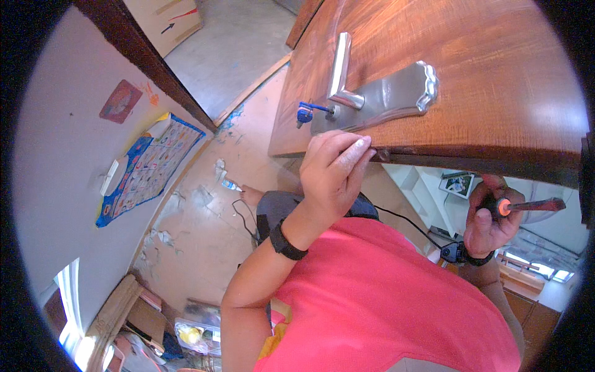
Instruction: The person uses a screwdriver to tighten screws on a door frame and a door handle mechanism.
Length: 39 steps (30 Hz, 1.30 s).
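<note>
Against the edge of a brown wooden door (496, 80), my left hand (334, 170) pinches its thumb and fingers together, just below a silver lock plate (396, 93). Whatever lies between those fingertips is too small or hidden to make out. A small dark piece (383, 154) shows on the door edge beside them. The plate carries a silver lever handle (341, 68) and a key with a blue keyring (305, 112) in its keyhole. Off to the right, my right hand (486, 226) is wrapped around the black and orange handle of a screwdriver (538, 205), its dark flat shaft pointing right.
A wall with a colourful chart (155, 164) stands at the left. Scraps and a small bottle (230, 185) lie on the pale floor (204, 242). A clear plastic box (197, 338) sits at lower left. White shelves (415, 189) are beyond the door, and a black cable (409, 226) runs behind me.
</note>
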Tool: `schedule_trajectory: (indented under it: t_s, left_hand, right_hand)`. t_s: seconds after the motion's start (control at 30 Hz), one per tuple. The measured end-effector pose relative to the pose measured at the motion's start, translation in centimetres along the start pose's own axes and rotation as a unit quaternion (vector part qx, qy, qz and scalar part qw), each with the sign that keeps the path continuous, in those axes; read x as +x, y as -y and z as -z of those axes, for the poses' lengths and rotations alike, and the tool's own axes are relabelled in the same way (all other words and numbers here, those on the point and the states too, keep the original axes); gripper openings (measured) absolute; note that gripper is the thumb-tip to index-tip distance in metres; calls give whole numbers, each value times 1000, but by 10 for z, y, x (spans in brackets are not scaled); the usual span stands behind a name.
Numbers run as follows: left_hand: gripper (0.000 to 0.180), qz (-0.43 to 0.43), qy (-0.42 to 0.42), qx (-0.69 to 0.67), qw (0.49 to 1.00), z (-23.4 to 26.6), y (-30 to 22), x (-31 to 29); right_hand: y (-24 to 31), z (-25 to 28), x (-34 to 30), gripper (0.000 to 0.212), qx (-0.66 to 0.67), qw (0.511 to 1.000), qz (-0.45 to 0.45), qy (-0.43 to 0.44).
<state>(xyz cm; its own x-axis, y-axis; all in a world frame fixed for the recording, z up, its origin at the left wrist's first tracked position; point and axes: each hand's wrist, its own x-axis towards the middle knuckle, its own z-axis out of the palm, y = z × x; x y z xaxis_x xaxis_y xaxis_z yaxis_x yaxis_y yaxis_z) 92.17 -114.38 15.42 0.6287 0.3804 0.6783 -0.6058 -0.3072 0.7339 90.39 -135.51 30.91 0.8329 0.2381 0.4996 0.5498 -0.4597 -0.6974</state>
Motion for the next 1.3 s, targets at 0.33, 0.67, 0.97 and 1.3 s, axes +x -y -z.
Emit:
schedule_trajectory:
  t_s: [0.33,0.67,0.97,1.3]
  left_hand:
    - [14,94,-31,23,995,26,20,2]
    - [13,269,-3,35,962,49,39,-25]
    - [17,146,-45,9,988,43,31,-1]
    - [14,181,-41,-32,982,43,45,-13]
  right_hand:
    - [19,-18,-11,34,15,998,32,53]
    - [37,-36,-21,30,-26,998,-12,59]
    - [32,-50,-3,29,-66,994,-37,74]
    - [27,-60,7,32,-45,992,-49,104]
